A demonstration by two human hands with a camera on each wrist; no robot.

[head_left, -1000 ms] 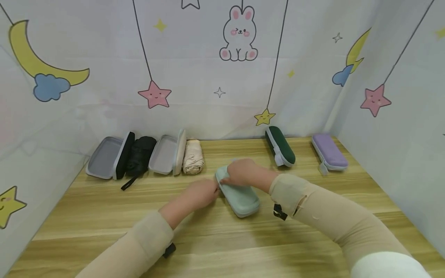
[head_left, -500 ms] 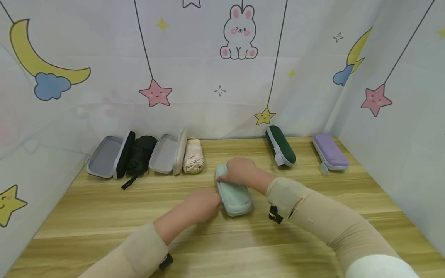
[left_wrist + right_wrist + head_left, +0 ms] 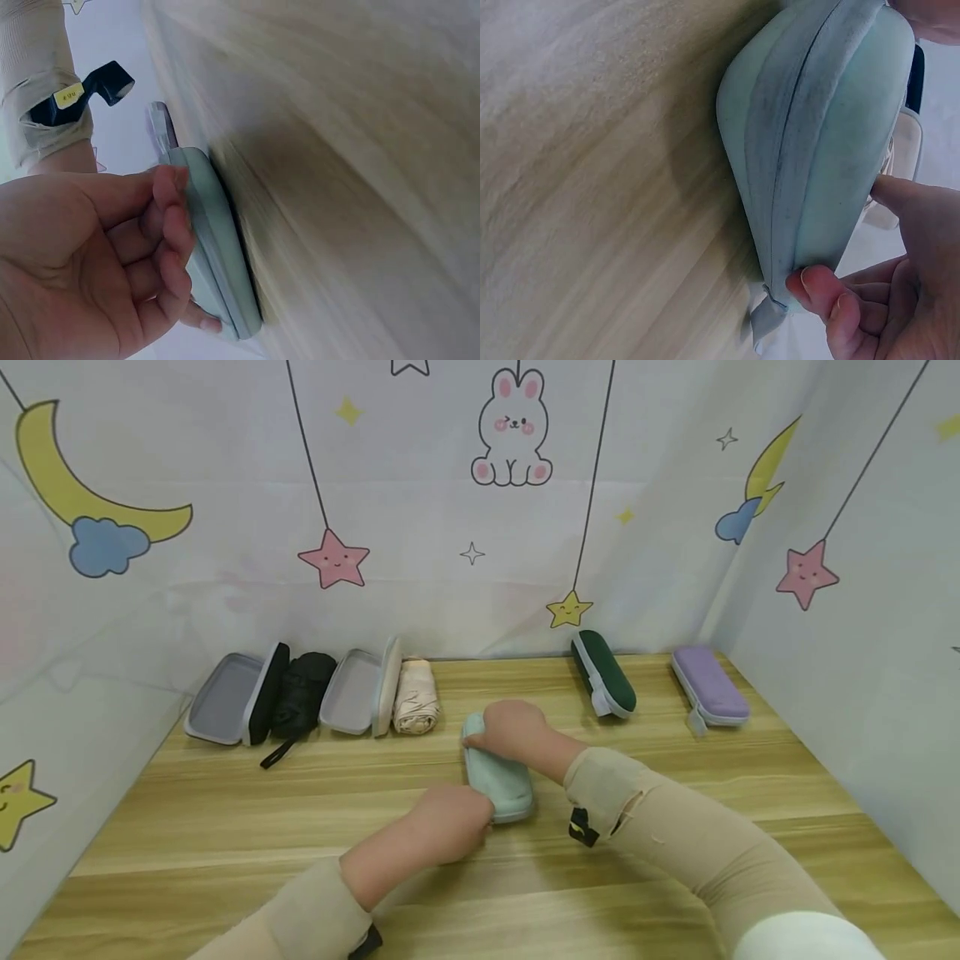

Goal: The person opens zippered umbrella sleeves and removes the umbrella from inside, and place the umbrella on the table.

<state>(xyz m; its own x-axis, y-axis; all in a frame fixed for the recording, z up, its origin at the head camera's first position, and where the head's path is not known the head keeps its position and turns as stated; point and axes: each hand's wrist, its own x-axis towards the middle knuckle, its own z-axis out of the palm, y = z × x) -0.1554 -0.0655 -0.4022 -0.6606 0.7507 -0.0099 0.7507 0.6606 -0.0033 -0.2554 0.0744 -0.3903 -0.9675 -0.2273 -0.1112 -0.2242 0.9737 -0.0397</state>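
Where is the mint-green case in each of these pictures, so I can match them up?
Head: mint-green case, slightly right of centre, below the middle.
Left wrist: mint-green case, just left of centre, partly behind the left hand.
Right wrist: mint-green case, large, right of centre, reaching the top edge.
Shared landmark: wood-grain table.

I read the mint case (image 3: pixel 501 781) at centre frame as matt and smooth, its grey zip band (image 3: pixel 796 150) cloth-like. The worktop (image 3: pixel 600 902) shows me wood grain with a soft sheen; left of centre, the beige roll (image 3: pixel 417 695) looks like crinkled fabric, the backdrop (image 3: pixel 420 485) above like matt cloth.
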